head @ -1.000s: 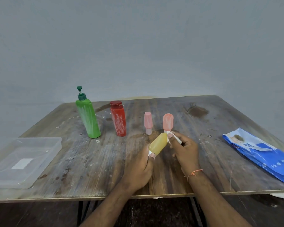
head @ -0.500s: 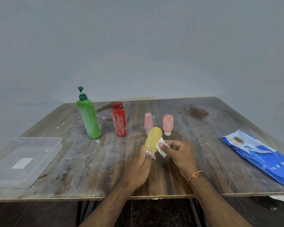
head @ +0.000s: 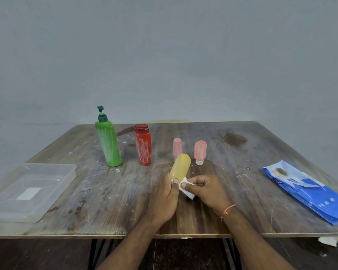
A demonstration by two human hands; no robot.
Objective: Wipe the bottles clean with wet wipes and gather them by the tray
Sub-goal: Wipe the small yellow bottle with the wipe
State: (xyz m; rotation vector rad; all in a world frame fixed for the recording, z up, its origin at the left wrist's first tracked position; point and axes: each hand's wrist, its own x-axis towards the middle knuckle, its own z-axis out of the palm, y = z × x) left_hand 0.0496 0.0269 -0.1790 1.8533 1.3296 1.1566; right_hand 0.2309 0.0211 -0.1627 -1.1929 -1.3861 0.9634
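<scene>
At table centre, the left hand [head: 165,199] grips the lower end of a yellow bottle [head: 180,167], tilted toward 1 o'clock, while the right hand [head: 207,190] pinches a folded white wet wipe [head: 186,190] against its base. Four smeared bottles stand at 12 o'clock; the clear tray [head: 30,191] sits at 9 o'clock.

A bare room: stained wooden table [head: 125,191] against a plain grey wall [head: 164,55] (nothing else).
</scene>
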